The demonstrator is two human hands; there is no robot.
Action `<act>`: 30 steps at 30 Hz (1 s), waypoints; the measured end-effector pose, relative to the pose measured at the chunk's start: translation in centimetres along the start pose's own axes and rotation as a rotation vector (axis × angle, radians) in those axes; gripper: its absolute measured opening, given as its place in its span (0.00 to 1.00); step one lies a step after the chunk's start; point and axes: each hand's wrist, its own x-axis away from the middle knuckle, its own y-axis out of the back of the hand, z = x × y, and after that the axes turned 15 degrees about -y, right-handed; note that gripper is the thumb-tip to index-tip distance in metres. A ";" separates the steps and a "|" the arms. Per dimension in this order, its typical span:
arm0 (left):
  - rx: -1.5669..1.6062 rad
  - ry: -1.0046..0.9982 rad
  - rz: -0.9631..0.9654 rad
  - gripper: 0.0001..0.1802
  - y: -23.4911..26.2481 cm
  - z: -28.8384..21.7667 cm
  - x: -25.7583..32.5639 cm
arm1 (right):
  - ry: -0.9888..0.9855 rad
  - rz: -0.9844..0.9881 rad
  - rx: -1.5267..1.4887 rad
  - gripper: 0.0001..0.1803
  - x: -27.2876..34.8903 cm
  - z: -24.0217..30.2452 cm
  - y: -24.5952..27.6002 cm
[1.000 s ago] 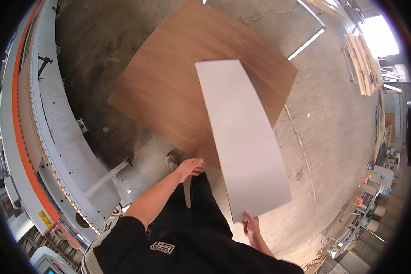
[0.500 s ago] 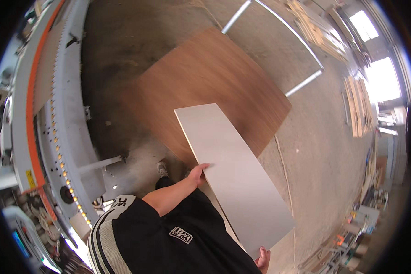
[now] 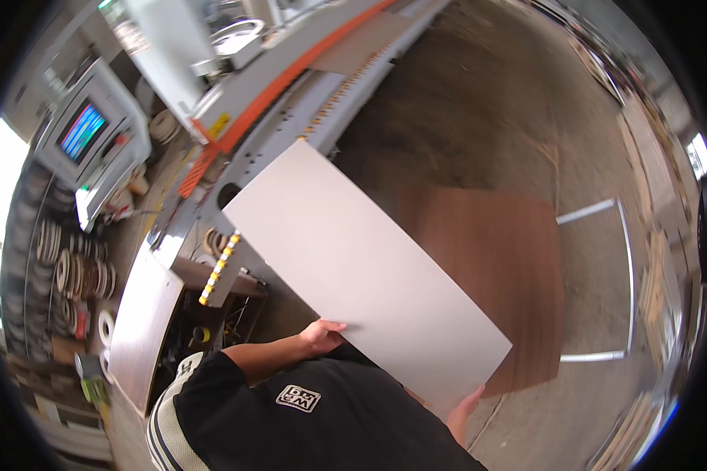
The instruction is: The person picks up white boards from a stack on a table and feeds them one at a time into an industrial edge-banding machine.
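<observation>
Two hands on it: the left hand grips the near long edge of the white panel, the right hand clasps its lower corner. Panel's carried flat at chest height, between the grey edge-banding machine and a brown board on the floor.

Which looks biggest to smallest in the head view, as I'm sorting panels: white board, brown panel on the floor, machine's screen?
1. white board, though nearness to the camera inflates it
2. brown panel, partly hidden, so its rank against the board is unsure
3. screen, clearly smallest
</observation>
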 end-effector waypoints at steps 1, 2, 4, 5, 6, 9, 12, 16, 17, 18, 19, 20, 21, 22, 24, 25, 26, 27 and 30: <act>0.043 -0.012 -0.025 0.28 1.7 -0.9 1.4 | 0.051 0.018 0.100 0.39 -1.5 0.9 -2.0; 0.010 -0.166 -0.020 0.29 3.3 -1.4 2.9 | 0.108 0.043 0.209 0.38 -2.0 2.0 -5.4; 0.036 -0.335 -0.044 0.26 7.6 -2.2 6.6 | 0.135 0.149 0.275 0.38 0.9 3.8 -12.9; 0.055 -0.410 -0.053 0.25 9.6 -2.6 8.2 | 0.154 0.192 0.309 0.37 2.6 4.4 -16.6; 0.118 -0.429 -0.101 0.25 10.8 -2.9 10.3 | 0.185 0.205 0.407 0.37 3.9 4.4 -20.1; 0.291 -0.482 -0.167 0.22 15.4 -3.5 15.0 | 0.304 0.235 0.620 0.37 7.6 3.2 -28.2; 0.428 -0.766 -0.359 0.26 21.1 -3.5 19.1 | 0.406 0.306 0.835 0.37 11.6 -1.2 -36.2; 0.539 -0.967 -0.399 0.03 26.3 -4.5 24.9 | 0.501 0.393 1.124 0.39 15.3 -8.9 -45.9; 0.541 -0.997 -0.443 0.03 25.8 -5.7 26.7 | 0.543 0.390 1.212 0.38 16.7 -11.2 -48.3; 0.567 -1.025 -0.471 0.04 27.1 -5.9 28.3 | 0.528 0.421 1.244 0.38 18.7 -13.6 -50.6; 0.589 -1.046 -0.493 0.05 28.4 -6.2 29.5 | 0.553 0.441 1.295 0.38 20.1 -15.7 -52.8; 0.544 -1.045 -0.484 0.11 27.9 -7.2 31.0 | 0.600 0.452 1.381 0.37 22.9 -17.5 -54.7; 0.543 -1.015 -0.447 0.13 27.0 -8.9 32.0 | 0.670 0.538 1.391 0.36 22.5 -19.1 -56.6; 0.541 -0.987 -0.410 0.15 26.2 -10.4 32.9 | 0.740 0.628 1.400 0.35 21.8 -20.8 -58.3; 0.477 -1.027 -0.584 0.18 32.9 -9.2 34.4 | 0.949 0.749 1.504 0.29 25.4 -24.0 -61.3; 0.469 -1.046 -0.601 0.17 34.1 -10.0 34.4 | 1.017 0.838 1.371 0.27 26.6 -24.9 -62.4; 0.461 -1.062 -0.622 0.16 34.7 -11.0 34.5 | 1.075 0.921 1.239 0.25 27.5 -25.7 -63.1; 0.457 -1.076 -0.646 0.16 35.3 -11.8 34.8 | 1.129 1.001 1.106 0.23 28.4 -26.5 -63.5; 0.492 -1.074 -0.652 0.13 35.8 -13.7 34.6 | 1.110 0.793 1.121 0.18 34.4 -27.3 -63.3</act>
